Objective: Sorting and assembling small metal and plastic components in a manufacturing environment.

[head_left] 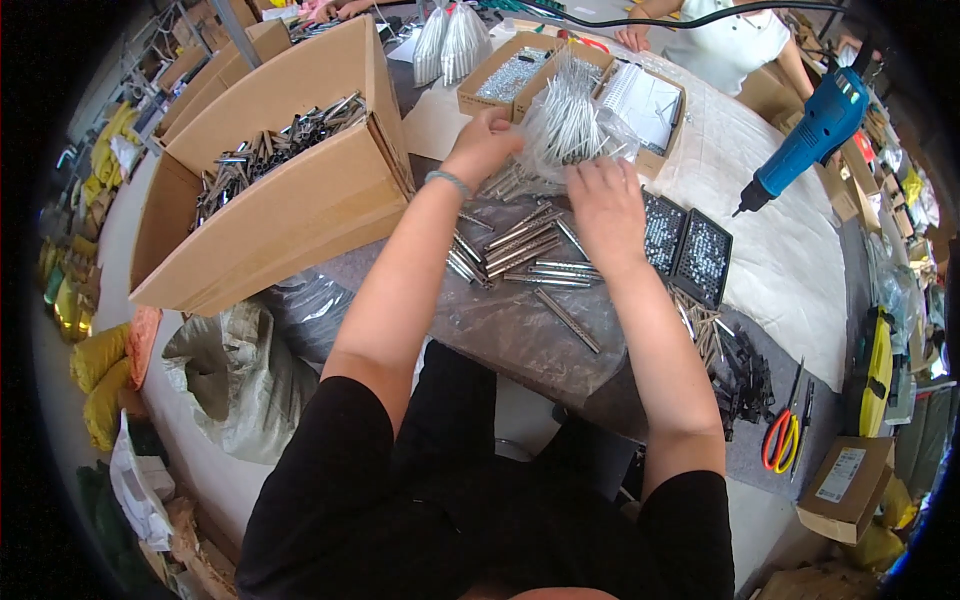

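Observation:
A clear plastic bag [572, 118] full of thin pale rods stands at the far middle of the table. My left hand [486, 146] is at the bag's left edge, its fingers closed on the plastic. On the bag's near right side, my right hand [606, 205] has its fingers bent over the edge, the fingertips partly hidden. Below and between my hands lie several slotted metal tubes [522, 245], some side by side. One more metal tube [567, 320] rests apart, nearer to me. Small metal pieces [508, 186] lie just under the bag.
A large cardboard box [290, 215] of metal parts stands left. Small cartons [513, 72] are behind the bag. Right are a black tray [702, 258] of small parts, black pieces [742, 380] and scissors [782, 435]. A blue electric screwdriver [810, 138] hangs above. Another person [735, 45] is across the table.

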Demonstrator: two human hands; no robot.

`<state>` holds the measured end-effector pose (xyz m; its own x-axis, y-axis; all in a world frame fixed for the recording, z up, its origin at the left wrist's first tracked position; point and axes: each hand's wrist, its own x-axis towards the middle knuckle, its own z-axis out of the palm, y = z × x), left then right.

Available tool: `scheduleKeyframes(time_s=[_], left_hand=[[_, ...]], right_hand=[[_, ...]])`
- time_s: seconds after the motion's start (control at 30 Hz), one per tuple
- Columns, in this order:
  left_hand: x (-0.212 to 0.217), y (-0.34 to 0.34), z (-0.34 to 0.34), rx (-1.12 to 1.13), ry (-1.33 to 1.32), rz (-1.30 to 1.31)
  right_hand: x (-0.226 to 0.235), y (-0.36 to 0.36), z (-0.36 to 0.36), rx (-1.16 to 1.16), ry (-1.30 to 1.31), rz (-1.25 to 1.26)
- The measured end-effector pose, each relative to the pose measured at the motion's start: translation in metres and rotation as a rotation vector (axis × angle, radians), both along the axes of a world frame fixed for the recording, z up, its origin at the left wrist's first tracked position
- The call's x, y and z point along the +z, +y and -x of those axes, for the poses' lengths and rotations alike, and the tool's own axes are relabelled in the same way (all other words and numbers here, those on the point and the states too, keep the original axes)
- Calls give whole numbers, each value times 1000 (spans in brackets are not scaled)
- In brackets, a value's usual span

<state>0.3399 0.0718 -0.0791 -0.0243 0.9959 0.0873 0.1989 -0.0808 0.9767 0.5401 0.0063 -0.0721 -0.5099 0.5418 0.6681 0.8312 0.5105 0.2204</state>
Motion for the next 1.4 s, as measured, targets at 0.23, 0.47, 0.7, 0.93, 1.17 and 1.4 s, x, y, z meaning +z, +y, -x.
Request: scheduleKeyframes(time_s=[0.23, 0.47, 0.7, 0.93, 1.17, 1.4], left_hand=[[-10, -7, -14, 151, 542, -25], [0, -21, -24, 156, 849, -957], [14, -12, -20, -27, 777, -352], [27, 3, -24, -121, 1090, -96], [4, 14, -19, 110, 1017, -81], [-6, 16, 9, -118, 852, -121]], right_hand=[[-21, 3, 26, 200, -9, 4], [-9, 32, 8, -54, -80, 46], [-1, 61, 22, -126, -35, 156], [-17, 48, 21, -21, 98, -114], [-24, 46, -3, 242, -252, 104], [-11, 52, 23, -54, 264, 640]])
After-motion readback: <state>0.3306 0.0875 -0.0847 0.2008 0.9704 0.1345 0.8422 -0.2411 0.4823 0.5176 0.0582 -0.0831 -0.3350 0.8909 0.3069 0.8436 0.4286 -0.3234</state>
